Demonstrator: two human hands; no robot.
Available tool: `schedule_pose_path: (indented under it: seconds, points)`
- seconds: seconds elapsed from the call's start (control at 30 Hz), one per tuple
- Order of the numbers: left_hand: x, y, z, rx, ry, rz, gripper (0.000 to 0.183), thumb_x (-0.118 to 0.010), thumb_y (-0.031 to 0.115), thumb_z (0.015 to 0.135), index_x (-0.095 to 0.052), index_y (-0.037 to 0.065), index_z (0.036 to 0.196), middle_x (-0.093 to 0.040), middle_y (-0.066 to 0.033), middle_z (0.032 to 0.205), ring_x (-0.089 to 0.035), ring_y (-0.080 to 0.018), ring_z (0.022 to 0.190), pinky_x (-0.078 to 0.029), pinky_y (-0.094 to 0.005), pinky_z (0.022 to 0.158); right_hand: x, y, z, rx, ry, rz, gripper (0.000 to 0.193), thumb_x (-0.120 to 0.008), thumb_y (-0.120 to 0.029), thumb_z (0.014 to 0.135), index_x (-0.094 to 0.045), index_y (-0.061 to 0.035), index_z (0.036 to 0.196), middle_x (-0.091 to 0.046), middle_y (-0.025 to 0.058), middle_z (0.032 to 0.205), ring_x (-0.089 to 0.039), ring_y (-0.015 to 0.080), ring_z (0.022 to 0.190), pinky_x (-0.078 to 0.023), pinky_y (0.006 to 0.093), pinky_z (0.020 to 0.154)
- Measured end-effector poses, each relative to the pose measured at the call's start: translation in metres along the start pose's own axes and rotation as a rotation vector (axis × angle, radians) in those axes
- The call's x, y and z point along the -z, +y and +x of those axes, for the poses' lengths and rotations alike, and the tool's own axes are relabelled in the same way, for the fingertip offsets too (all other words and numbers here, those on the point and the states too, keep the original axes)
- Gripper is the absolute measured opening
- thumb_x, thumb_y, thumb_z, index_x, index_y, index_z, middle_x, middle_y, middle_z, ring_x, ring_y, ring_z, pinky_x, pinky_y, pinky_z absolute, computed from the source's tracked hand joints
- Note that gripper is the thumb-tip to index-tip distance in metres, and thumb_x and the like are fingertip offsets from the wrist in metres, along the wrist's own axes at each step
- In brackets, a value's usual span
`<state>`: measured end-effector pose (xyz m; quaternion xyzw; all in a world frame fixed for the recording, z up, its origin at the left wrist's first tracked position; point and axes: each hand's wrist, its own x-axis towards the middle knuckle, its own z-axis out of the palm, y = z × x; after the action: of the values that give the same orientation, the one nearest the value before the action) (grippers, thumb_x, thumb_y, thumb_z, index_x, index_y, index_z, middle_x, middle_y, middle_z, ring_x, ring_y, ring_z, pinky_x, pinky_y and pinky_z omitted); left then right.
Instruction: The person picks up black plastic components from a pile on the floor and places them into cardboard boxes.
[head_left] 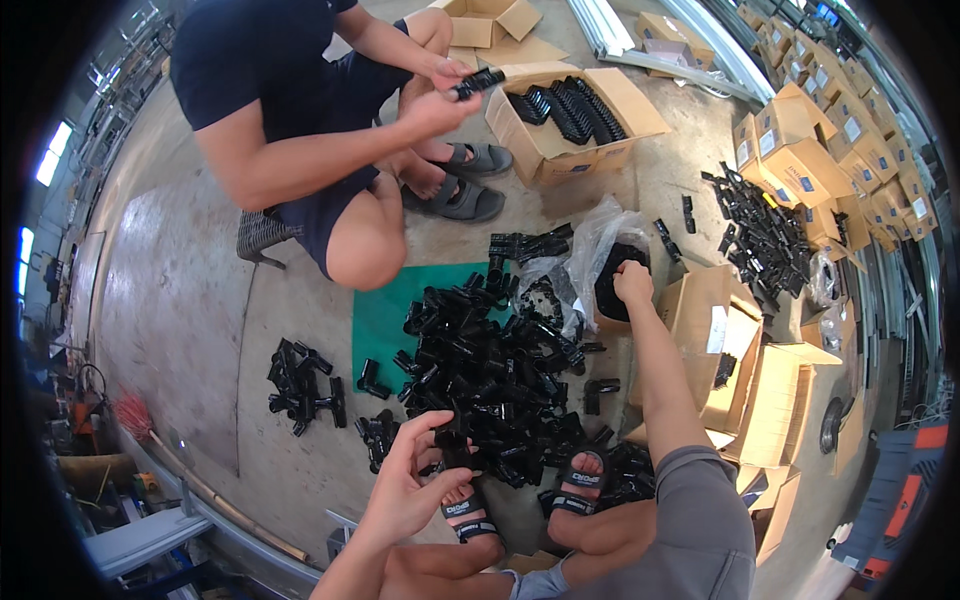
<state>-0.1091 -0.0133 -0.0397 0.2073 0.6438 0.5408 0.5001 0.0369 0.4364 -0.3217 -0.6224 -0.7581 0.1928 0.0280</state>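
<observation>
My left hand [408, 490] grips a black pipe fitting [455, 445] between thumb and fingers, above the near edge of a large pile of glossy black pipe fittings [480, 370]. My right hand [633, 284] reaches to the mouth of a box lined with a clear plastic bag [592, 245], right of the pile. Small dark parts [610, 295] fill that box. The fingers there are curled in, and their tips are hidden, so what they hold does not show. Part of the pile rests on a green sheet [375, 315].
Opposite me, a seated person [270, 130] holds a black part [478, 84] beside a carton [550, 160] of stacked black pieces. Open cartons [715, 340] stand at my right, near another heap of black parts [765, 235]. A smaller cluster of fittings [295, 385] lies left. A broom [135, 415] lies further left.
</observation>
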Motion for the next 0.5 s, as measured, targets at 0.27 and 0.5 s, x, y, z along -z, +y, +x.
schedule_pose_path:
  seconds: [0.27,0.5]
  points:
    - [0.006,-0.015,0.017,-0.051,0.018,-0.027,0.069,-0.067,-0.016,0.084,-0.04,0.008,0.142,-0.061,-0.013,0.12,-0.062,-0.0204,0.112,-0.057,-0.0316,0.085,-0.025,-0.018,-0.002,-0.213,0.036,0.043,0.023,-0.07,-0.021,0.087,-0.071,-0.0073,0.105,-0.07,0.0196,0.113,-0.067,0.0391,0.108,-0.054,0.0478,0.09]
    - [-0.006,0.006,0.013,0.07,0.009,-0.103,0.077,-0.07,-0.018,0.079,-0.038,0.009,0.143,-0.062,-0.0145,0.122,-0.064,-0.0237,0.114,-0.058,-0.0345,0.091,0.013,0.007,-0.007,-0.065,0.089,0.174,0.021,-0.065,-0.014,0.083,-0.071,-0.0059,0.102,-0.072,0.0199,0.103,-0.068,0.0399,0.101,-0.053,0.0485,0.09]
